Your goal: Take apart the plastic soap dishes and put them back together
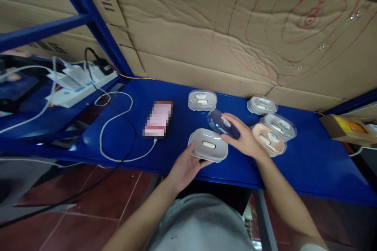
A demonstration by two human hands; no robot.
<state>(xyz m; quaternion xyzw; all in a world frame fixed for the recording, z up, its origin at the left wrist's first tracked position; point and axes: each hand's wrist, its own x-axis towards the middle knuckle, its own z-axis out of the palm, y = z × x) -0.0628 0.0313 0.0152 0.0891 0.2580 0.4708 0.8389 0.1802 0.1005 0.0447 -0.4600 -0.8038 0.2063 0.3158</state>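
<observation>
My left hand [185,168] grips a grey oval dish [200,150], which resembles a soap dish, by its near left side. An off-white, bar-shaped piece [209,144] sits in the dish's middle. Between the thumb and fingers of my right hand [244,137] is a clear plastic lid [219,121] with a round sticker, tilted just above and behind the dish. Beside that hand stands a peach dish [261,138] under a clear lid. Past it are a covered dish [281,126] and another covered one [262,105]. Behind the lid sits a covered grey dish [202,100].
A phone [158,119], its screen blurred out, lies on the blue tabletop [176,151] with a white cable [101,133] looping left. Farther left is a power strip [79,90] full of plugs. Cardboard [191,27] walls the back. An open carton [347,129] stands right.
</observation>
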